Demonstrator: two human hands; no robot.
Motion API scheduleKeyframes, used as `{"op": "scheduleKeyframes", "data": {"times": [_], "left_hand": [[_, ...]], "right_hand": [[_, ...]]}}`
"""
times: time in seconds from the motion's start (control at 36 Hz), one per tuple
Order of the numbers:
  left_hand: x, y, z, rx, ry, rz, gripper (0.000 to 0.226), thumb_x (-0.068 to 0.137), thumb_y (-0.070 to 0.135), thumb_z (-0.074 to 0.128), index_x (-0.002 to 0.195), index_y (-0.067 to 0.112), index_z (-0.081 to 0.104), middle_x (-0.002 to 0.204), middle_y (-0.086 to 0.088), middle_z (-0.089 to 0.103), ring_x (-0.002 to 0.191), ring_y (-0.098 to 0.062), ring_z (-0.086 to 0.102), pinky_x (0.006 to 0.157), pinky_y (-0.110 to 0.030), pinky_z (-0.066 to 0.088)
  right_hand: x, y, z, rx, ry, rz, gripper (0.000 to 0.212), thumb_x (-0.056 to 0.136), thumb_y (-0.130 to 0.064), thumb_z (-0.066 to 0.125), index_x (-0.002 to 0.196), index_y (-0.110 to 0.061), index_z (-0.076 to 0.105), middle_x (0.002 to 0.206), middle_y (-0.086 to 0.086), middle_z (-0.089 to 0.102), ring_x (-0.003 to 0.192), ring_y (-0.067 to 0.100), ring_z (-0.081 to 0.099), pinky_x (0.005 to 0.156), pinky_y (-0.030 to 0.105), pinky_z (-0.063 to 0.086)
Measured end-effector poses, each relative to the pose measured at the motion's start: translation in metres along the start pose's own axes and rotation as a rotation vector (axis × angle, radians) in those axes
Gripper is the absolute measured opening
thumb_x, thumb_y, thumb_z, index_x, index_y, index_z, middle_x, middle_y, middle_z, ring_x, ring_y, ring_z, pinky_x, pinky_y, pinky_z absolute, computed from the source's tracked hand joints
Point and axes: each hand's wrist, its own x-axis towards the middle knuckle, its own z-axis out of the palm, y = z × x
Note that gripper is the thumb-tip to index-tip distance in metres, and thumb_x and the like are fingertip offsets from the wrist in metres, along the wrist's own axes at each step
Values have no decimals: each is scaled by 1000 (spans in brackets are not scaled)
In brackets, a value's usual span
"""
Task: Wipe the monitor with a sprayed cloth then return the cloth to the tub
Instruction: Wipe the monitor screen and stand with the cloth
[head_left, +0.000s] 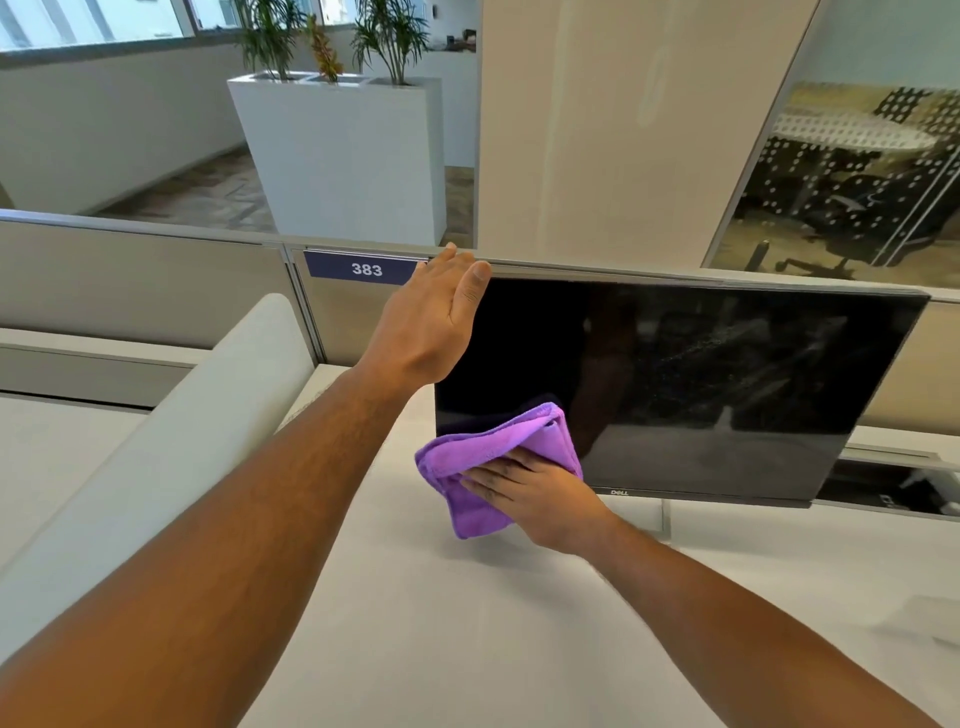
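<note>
A black monitor (701, 384) stands on the white desk, its dark screen switched off and speckled at the right. My left hand (431, 317) grips the monitor's upper left corner, fingers wrapped behind the edge. A folded purple cloth (483, 467) is pressed against the screen's lower left corner. My right hand (535, 493) lies flat on the cloth, holding it to the glass. The tub is not in view.
The white desk (467, 623) spreads below the monitor. A curved white divider (171, 441) runs along the left. A grey partition with a "383" sign (366, 268) stands behind. A white planter (343, 156) sits beyond it.
</note>
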Motion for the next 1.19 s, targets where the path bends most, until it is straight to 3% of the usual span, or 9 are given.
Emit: {"op": "scheduleKeyframes", "data": {"times": [0.14, 0.22, 0.36, 0.47, 0.64, 0.78, 0.92, 1.0, 1.19], "left_hand": [[-1, 1, -1, -12, -12, 2, 67, 106, 56, 15, 156, 19, 39, 163, -2, 35, 154, -16, 22, 118, -27, 11], [-2, 2, -1, -16, -4, 0, 66, 107, 55, 15, 155, 18, 40, 163, -2, 36, 153, -16, 23, 118, -26, 12], [-2, 4, -1, -11, 9, -1, 64, 108, 54, 17, 155, 18, 41, 162, -3, 37, 153, -17, 24, 116, -25, 11], [-2, 4, 0, -17, 12, 4, 64, 108, 54, 16, 154, 18, 42, 162, -3, 38, 153, -17, 25, 117, -26, 11], [0, 4, 0, -4, 10, 11, 65, 107, 54, 16, 155, 17, 42, 162, -4, 37, 153, -16, 24, 118, -26, 11], [1, 3, 1, -7, -7, 29, 65, 108, 51, 16, 155, 14, 41, 163, -5, 35, 154, -13, 20, 120, -25, 8], [1, 0, 4, -15, -6, 52, 58, 110, 44, 19, 154, 12, 41, 165, -5, 32, 155, -13, 16, 122, -25, 7], [0, -1, 6, -15, -7, 50, 58, 110, 43, 19, 156, 14, 38, 166, -3, 29, 155, -12, 14, 120, -22, 5], [0, -5, 6, -30, -25, 53, 63, 108, 52, 16, 159, 19, 30, 168, 2, 24, 154, -5, 9, 120, -23, 3]], "right_hand": [[-45, 17, 3, -2, -25, 60, 90, 83, -23, 78, 160, -17, 31, 162, 3, 41, 149, 26, 38, 124, 46, 13], [-70, 26, 7, -8, -21, 92, 91, 83, -20, 79, 160, -18, 31, 162, 3, 41, 148, 27, 40, 122, 47, 11], [-81, 26, 11, 2, -38, 114, 93, 85, -18, 75, 162, -18, 22, 165, 4, 36, 149, 27, 39, 122, 49, 22], [-71, 15, 15, -4, -22, 122, 89, 91, -17, 65, 165, -17, 15, 169, 4, 26, 152, 27, 33, 124, 48, 14], [-30, 9, 13, 35, 48, 86, 99, 90, -26, 72, 165, -18, 9, 171, 4, 20, 156, 28, 23, 126, 49, 10], [-4, 30, -5, -18, 193, 128, 83, 95, -17, 57, 165, -19, 12, 171, 4, 20, 156, 28, 21, 128, 48, 3], [-3, 63, -33, 9, 407, 377, 79, 93, -31, 58, 163, -23, 23, 170, 1, 24, 155, 26, 25, 128, 48, 15], [-12, 86, -48, 44, 588, 596, 73, 92, -26, 60, 160, -21, 33, 168, 3, 29, 153, 27, 30, 127, 51, 18], [-47, 123, -63, 151, 699, 1206, 76, 100, -32, 53, 164, -13, 16, 171, 15, 11, 158, 34, 10, 129, 53, 8]]}}
